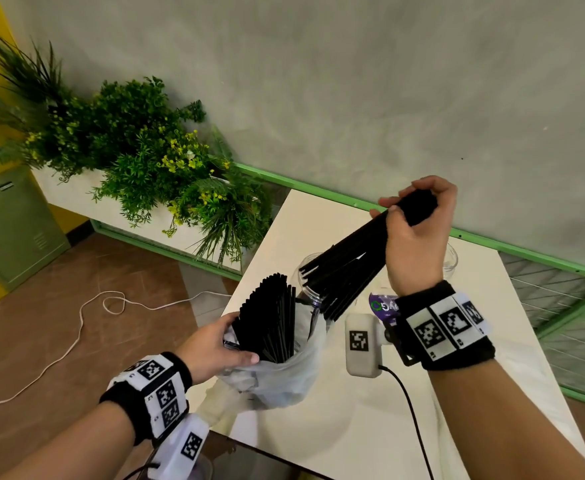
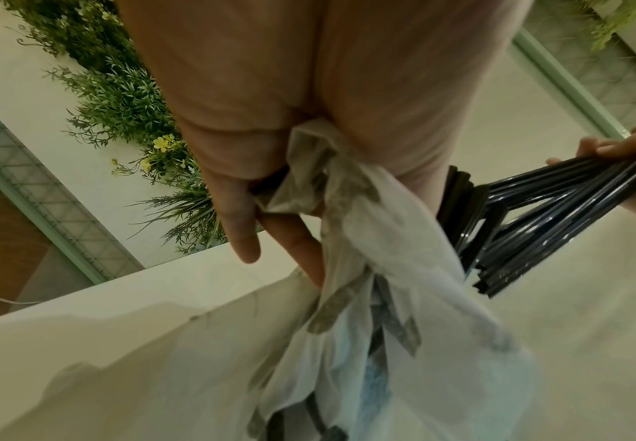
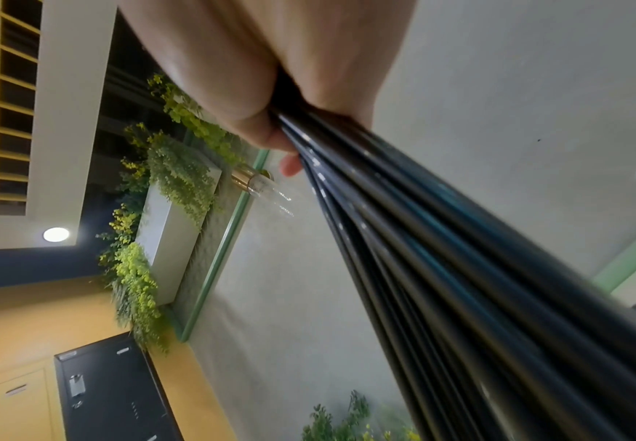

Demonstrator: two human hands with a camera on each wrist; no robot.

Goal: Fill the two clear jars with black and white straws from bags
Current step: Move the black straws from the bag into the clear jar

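Above the white table [image 1: 370, 410], the right hand [image 1: 415, 237] clenches a bundle of black plastic straws [image 1: 346, 268] slanting into a clear jar [image 1: 306, 282]; the left hand [image 1: 215, 348] grips a translucent plastic bag [image 1: 284, 379] of black straws.

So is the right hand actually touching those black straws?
Touching. In the right wrist view, the right hand has its fingers curled tightly around the straws.
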